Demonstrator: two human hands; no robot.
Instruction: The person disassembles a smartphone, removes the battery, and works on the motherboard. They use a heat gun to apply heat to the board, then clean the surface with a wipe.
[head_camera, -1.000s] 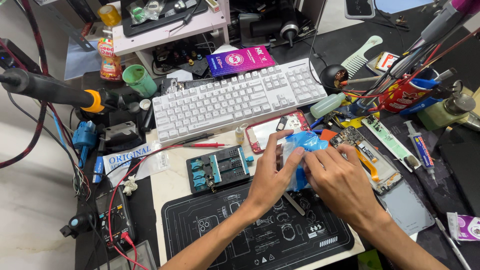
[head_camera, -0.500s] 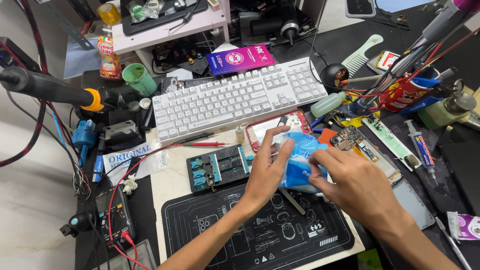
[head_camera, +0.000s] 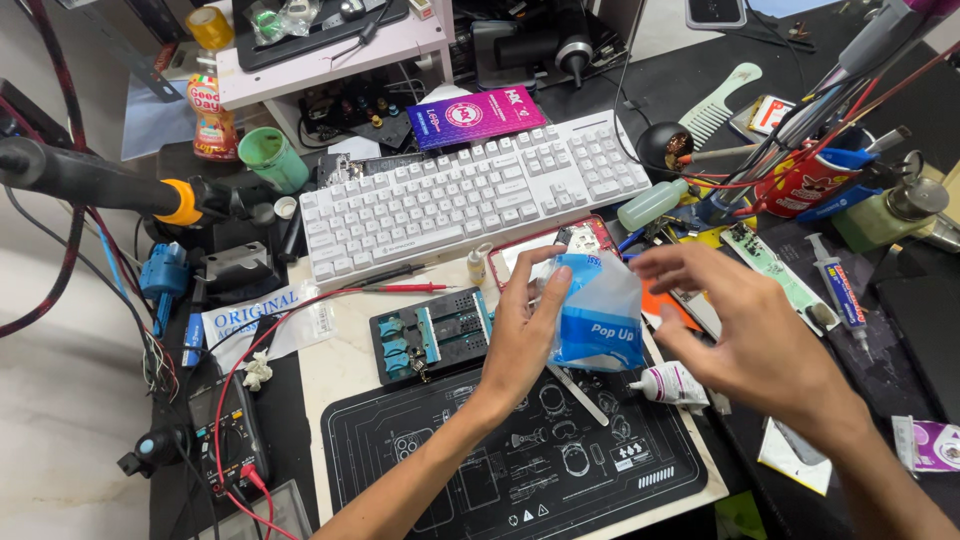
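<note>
The left hand (head_camera: 525, 335) grips a blue-and-white soft tissue pack (head_camera: 595, 312), thumb and fingers closed on its left edge, and holds it raised above the workbench between the black repair mat (head_camera: 400, 460) and the white keyboard (head_camera: 470, 195). The pack's long axis runs roughly upright in the head view, leaning slightly to the right, with its crumpled open mouth at the top and its printed blue band low on the near face. The right hand (head_camera: 745, 320) is open and holds nothing; its fingers are spread, and the fingertips (head_camera: 650, 262) stand just beside the pack's upper right corner, apart from it as far as can be judged. The pack therefore lies directly to the left of the right hand, at about the same height, and the left hand is the nearer, being in contact. Below the pack, a small white glue tube (head_camera: 668, 382) and a metal tweezer (head_camera: 578, 382) rest at the mat's edge; a phone in a red case (head_camera: 530, 255) lies behind, partly hidden by the pack.
</note>
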